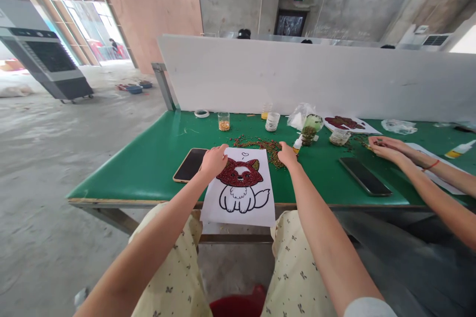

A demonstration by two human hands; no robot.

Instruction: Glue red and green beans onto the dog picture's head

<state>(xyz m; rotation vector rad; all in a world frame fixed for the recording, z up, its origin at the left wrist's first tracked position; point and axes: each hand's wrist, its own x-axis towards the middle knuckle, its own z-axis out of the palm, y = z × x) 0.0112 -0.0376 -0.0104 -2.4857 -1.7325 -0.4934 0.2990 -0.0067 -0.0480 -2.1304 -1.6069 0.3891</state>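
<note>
A white sheet of paper [238, 210] hangs a little over the table's front edge. On it is an outlined fox-like animal, its head filled with dark red and some green grains, its body bare line drawing. My left hand [214, 161] lies on the sheet's upper left edge, fingers stretched forward, beside a dark phone [190, 164]. My right hand [288, 154] is at the right end of a loose pile of red and green grains [273, 147], its fingers curled together; whatever they pinch is too small to see. Close to it stands a glue bottle [298, 144].
On the green table [130, 168] stand a cup of yellow kernels [223, 123], a white cup [272, 122], a green-tinted container [311, 129] and a tape roll [201, 114]. Another phone [364, 176] lies at right, near a co-worker's hands [388, 146]. A white partition [297, 77] rises behind.
</note>
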